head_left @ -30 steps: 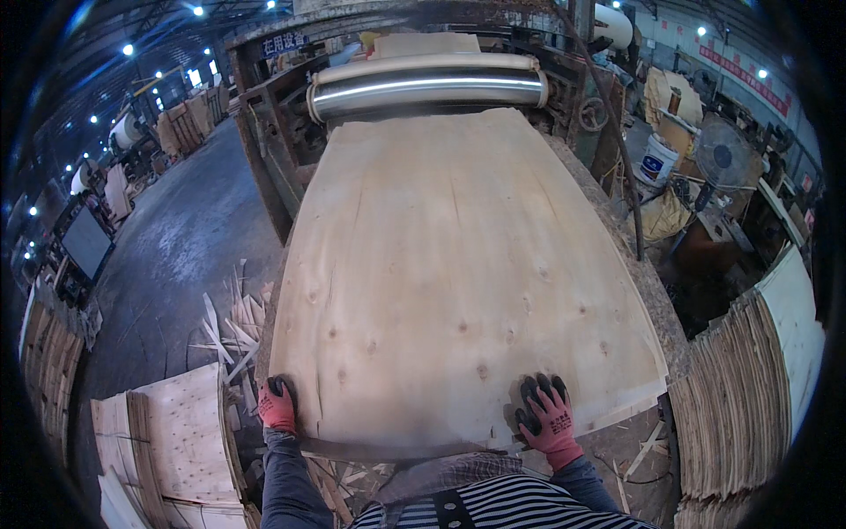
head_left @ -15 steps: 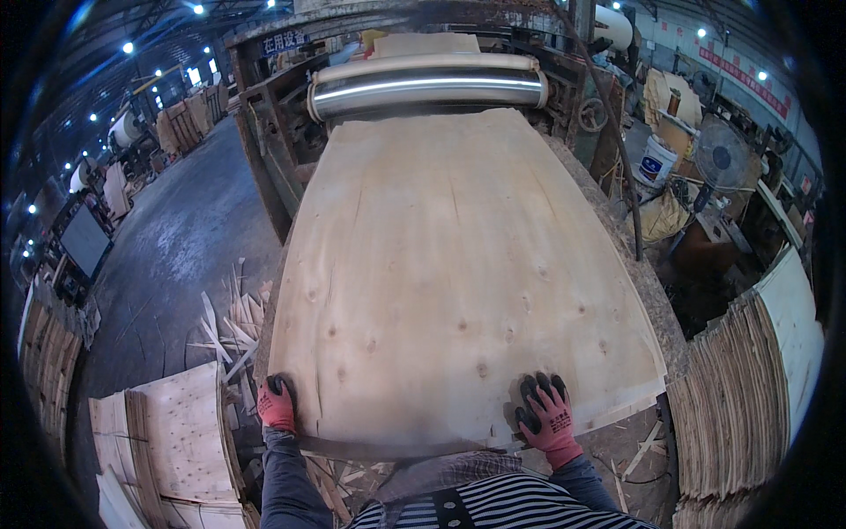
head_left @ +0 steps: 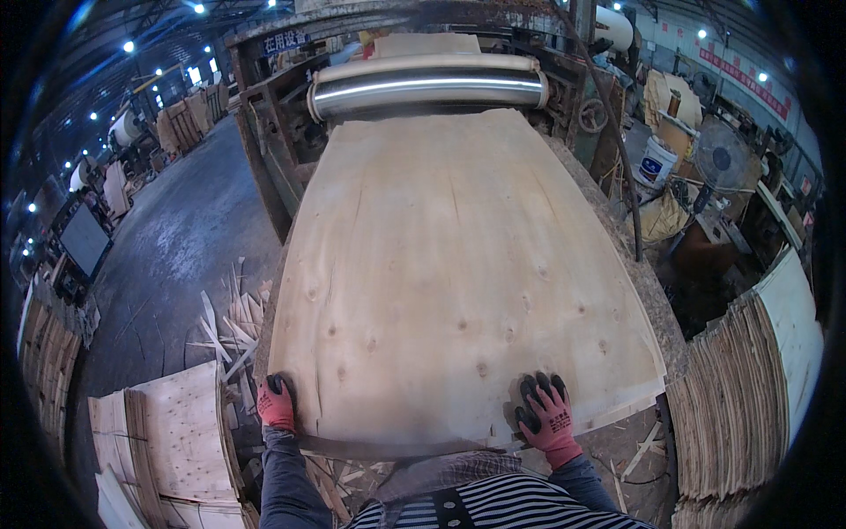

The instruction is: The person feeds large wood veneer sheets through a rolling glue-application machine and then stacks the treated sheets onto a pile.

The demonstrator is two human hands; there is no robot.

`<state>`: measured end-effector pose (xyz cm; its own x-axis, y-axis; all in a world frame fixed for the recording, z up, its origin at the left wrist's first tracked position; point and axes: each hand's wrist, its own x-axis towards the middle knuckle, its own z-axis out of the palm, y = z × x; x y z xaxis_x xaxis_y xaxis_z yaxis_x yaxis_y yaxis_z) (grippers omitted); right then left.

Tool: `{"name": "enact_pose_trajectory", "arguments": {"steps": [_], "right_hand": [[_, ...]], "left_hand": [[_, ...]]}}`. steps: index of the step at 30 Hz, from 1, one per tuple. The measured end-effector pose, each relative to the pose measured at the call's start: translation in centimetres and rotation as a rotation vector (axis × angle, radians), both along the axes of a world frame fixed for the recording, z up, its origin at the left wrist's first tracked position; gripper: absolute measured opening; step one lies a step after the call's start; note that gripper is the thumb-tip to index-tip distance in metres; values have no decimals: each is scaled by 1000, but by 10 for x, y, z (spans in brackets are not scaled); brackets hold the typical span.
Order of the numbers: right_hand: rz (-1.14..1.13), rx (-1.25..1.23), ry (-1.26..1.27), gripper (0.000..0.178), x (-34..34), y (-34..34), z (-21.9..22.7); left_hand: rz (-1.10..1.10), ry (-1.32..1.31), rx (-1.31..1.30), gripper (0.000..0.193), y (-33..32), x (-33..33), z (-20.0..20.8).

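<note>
A large pale wood veneer sheet with dark knots and thin cracks lies before me, its far edge just short of a shiny metal roller. My left hand, in a red glove with black fingers, is closed round the sheet's near left corner; its thumb side rests on the wood and part of the fingers is hidden. On the right of the near edge, my right hand, gloved alike, lies flat on the veneer with its fingers spread.
Stacked veneer sheets stand to the right, and another stack is at the lower left. Wood scraps litter the floor left of the table. A white bucket and a fan are at the far right.
</note>
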<state>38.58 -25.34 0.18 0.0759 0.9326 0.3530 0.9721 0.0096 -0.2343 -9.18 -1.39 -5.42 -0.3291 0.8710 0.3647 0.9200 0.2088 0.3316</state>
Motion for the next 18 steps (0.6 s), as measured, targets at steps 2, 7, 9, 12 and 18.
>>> {"name": "enact_pose_trajectory", "arguments": {"steps": [2, 7, 9, 12, 18], "right_hand": [[-3, -6, 2, 50, 0, 0, -1], [-9, -13, 1, 51, 0, 0, -1], [-15, -20, 3, 51, 0, 0, -1], [-15, -20, -5, 51, -1, 0, 1], [-27, -27, -9, 51, -2, -1, 3]], "left_hand": [[15, 22, -16, 45, -1, 0, 0], [-2, -16, -20, 46, -2, 2, 5], [2, -23, -32, 45, -4, 5, 8], [-17, 26, 28, 45, -2, -1, 0], [9, 2, 31, 43, -1, 1, -1]]}}
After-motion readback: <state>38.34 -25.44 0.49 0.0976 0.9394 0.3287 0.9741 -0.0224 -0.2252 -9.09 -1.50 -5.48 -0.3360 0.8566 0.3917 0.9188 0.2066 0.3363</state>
